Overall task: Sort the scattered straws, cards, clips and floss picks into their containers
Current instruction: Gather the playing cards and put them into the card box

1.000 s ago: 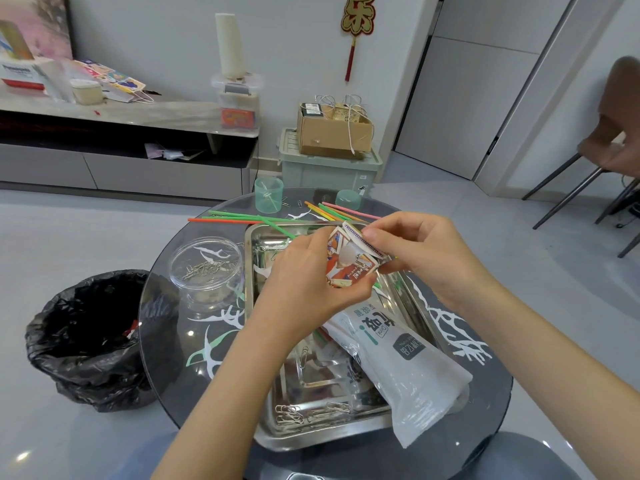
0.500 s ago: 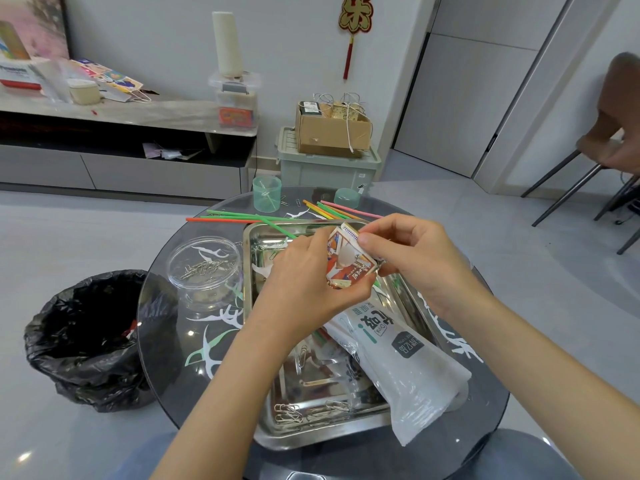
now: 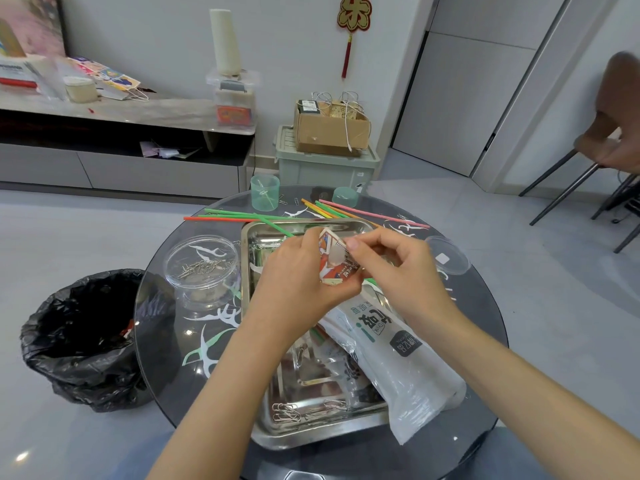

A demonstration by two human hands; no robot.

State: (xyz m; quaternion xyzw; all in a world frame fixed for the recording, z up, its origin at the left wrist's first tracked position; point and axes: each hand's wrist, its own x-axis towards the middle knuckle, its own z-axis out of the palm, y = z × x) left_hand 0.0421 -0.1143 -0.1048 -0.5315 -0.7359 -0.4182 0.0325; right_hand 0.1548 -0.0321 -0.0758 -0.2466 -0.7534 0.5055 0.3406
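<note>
Over the steel tray, my left hand grips a small card box with red and orange print. My right hand pinches its top edge with thumb and forefinger. Coloured straws lie across the table's far side and over the tray's rim. Loose paper clips lie in the tray's near corner. A clear round tub left of the tray holds more clips. A white plastic bag lies over the tray's right side.
A green cup and a green lid stand at the table's far edge. A clear lid lies on the right. A black-lined bin stands on the floor to the left. A chair is at far right.
My right fingers have shifted left along the box's top edge, and the box has tilted slightly. Both hands stay over the tray.
</note>
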